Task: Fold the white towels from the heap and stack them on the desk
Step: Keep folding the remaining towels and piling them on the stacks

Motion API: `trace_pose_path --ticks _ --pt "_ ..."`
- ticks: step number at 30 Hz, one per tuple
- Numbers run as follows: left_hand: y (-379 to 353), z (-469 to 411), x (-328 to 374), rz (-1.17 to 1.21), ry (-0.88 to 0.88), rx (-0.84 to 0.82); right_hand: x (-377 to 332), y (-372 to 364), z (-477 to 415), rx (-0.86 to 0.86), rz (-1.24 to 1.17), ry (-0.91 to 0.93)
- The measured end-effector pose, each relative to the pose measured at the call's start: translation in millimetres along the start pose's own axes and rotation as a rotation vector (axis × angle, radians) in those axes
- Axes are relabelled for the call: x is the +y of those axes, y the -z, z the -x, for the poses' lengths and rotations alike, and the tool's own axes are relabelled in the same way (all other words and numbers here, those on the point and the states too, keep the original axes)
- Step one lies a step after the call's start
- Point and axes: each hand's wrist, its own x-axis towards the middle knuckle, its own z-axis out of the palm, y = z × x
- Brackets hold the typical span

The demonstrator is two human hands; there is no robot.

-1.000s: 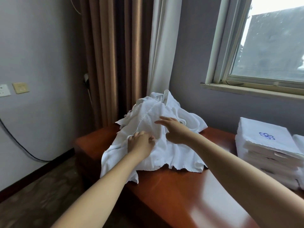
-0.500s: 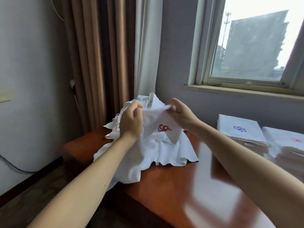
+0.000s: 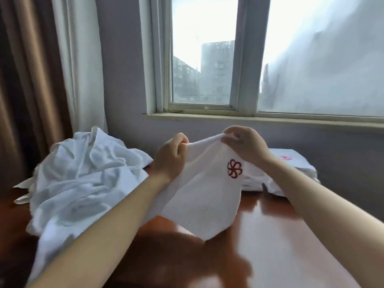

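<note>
Left hand (image 3: pixel 169 161) and right hand (image 3: pixel 245 145) each pinch the towel (image 3: pixel 199 196) by its top edge above the desk (image 3: pixel 280 246); risk: hanging cloth snagging the heap (image 3: pixel 83 175), pulling it askew.

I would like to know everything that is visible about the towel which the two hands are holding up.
The held towel is white, soft terry-looking cloth with a dark red flower-shaped emblem near its upper right. It hangs unfolded above the desk, its top edge stretched between the left hand and the right hand, which both pinch it. Its lower part narrows to a corner near the wood; whether it touches I cannot tell.
</note>
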Motion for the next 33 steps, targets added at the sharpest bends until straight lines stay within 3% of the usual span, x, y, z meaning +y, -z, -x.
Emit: trace_pose_path --ticks 3,6,9,12,14,15,17,19,21,25,29,33 --pt "-47 9 22 0.057 -0.014 -0.101 35 34 17 -0.011 0.063 -0.015" --pt "-83 21 39 0.189 0.012 -0.339 60 62 38 -0.126 0.019 -0.072" --pt "-106 42 50 0.286 0.076 -0.731 77 84 67 -0.5 0.072 -0.234" --pt "-112 65 52 0.14 0.131 -1.171 87 85 100 -0.927 0.08 -0.433" --pt "-108 72 57 0.072 0.125 -1.326 94 77 116 -1.08 -0.005 -0.554" --pt "-106 73 62 0.063 0.135 -1.35 98 71 121 -1.068 -0.034 -0.572" --pt "-104 72 68 0.072 0.145 -1.291 105 57 129 -0.831 -0.042 -0.527" --pt "-106 71 70 -0.007 0.051 -1.101 115 43 131 -0.535 -0.014 -0.459" --pt "-111 72 68 -0.139 -0.022 -0.936 123 28 132 -0.42 0.078 -0.404" --pt "-133 86 53 -0.234 -0.008 -0.992 137 2 142 -0.57 0.161 -0.422" --pt "-145 103 38 -0.171 0.062 -1.06 140 -6 146 -0.563 0.118 -0.435" --pt "-143 110 32 -0.109 0.104 -1.031 139 -3 143 -0.658 0.136 -0.484"
